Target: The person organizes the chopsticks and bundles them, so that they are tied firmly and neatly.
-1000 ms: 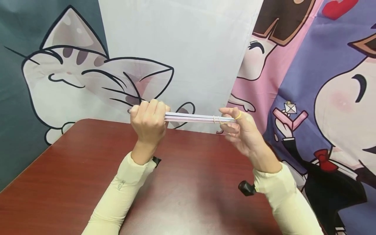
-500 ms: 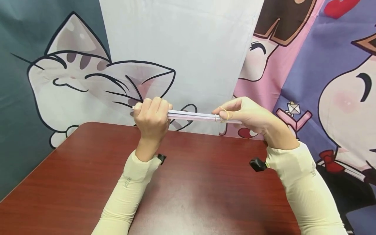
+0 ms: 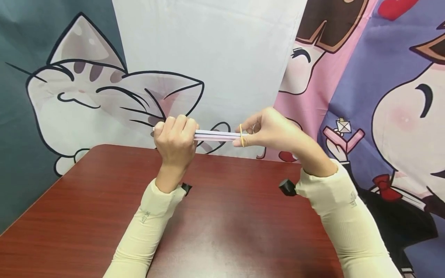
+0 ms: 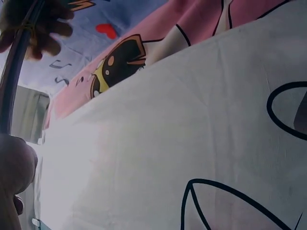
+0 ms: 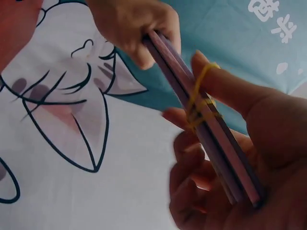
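Observation:
My left hand (image 3: 176, 141) grips one end of a bundle of slender pale sticks (image 3: 217, 135), level above the table. My right hand (image 3: 272, 129) is around the other end. A yellow rubber band (image 3: 241, 136) is hooked over its thumb and a fingertip. In the right wrist view the sticks (image 5: 228, 153) look pink and purple, running between thumb and fingers toward the palm. There the rubber band (image 5: 194, 103) wraps round the bundle in several turns, with one loop stretched over the thumb. The left wrist view shows the bundle (image 4: 14, 79) rising from the left fist.
Below the hands lies a reddish-brown table (image 3: 222, 231). A cloth backdrop (image 3: 215, 50) with cartoon figures hangs behind it. A black wrist camera (image 3: 287, 187) juts out by the right sleeve.
My right hand has turned over and slid left along the bundle, carrying the stretched rubber band closer to my left hand. The left hand keeps its grip, nearly still.

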`<state>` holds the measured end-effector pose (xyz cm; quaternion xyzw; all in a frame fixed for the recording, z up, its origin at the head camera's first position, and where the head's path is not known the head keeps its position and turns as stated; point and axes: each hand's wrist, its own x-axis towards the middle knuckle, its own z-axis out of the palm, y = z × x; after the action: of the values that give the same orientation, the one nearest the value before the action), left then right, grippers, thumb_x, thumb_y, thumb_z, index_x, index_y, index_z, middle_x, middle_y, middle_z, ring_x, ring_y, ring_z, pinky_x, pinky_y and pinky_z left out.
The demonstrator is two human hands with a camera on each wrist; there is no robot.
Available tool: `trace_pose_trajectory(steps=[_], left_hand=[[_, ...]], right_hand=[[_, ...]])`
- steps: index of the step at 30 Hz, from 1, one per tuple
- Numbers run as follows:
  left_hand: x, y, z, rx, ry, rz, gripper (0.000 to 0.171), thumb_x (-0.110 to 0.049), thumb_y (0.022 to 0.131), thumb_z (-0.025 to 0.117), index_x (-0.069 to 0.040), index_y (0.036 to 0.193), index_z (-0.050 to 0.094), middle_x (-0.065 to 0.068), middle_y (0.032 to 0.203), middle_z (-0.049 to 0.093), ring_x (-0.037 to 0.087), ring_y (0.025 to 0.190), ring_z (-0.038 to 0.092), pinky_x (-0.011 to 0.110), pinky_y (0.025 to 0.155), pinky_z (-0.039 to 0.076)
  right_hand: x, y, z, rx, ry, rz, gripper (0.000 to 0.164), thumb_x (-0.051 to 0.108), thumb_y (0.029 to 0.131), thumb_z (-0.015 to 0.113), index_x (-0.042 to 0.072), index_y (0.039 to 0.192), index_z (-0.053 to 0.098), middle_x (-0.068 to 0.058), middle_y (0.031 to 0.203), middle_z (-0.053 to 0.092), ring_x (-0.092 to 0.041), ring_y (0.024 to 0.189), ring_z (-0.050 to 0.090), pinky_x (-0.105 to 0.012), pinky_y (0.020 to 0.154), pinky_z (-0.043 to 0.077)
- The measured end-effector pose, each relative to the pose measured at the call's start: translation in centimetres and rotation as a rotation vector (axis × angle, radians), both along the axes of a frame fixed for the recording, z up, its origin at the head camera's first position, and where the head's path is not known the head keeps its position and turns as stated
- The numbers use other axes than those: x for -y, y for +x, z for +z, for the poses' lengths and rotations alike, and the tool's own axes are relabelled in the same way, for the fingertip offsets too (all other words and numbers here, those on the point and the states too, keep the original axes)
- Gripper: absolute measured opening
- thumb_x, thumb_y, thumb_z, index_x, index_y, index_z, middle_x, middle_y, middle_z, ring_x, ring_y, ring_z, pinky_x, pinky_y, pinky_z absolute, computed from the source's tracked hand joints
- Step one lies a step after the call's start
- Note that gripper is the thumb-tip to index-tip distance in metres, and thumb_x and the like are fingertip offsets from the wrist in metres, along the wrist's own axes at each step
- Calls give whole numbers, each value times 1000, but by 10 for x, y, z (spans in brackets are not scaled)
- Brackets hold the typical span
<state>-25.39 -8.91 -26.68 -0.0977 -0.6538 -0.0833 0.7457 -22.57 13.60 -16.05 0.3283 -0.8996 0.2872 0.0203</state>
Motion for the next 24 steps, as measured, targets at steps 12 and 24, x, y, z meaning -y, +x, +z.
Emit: trace_pose_trajectory(steps=[12,24], left_hand=[[1,4,-3,93,68,-57,23,-1,83,46,-8,62,38,7,59,37,29,53,39,43,54,29],[5,11,5,80,138,-59,23,1,81,44,-6,60,38,7,57,34,31,50,36,45,52,28]], right_hand=[[3,23,-55,-1268,-324,317,14,31,81,82,17,81,80,-3,90,71,-32,77,50,-48,69,34],[-7,31,-96,-652,-916,529,27,21,78,83,-5,84,77,-12,76,59,-18,66,50,-22,56,36]])
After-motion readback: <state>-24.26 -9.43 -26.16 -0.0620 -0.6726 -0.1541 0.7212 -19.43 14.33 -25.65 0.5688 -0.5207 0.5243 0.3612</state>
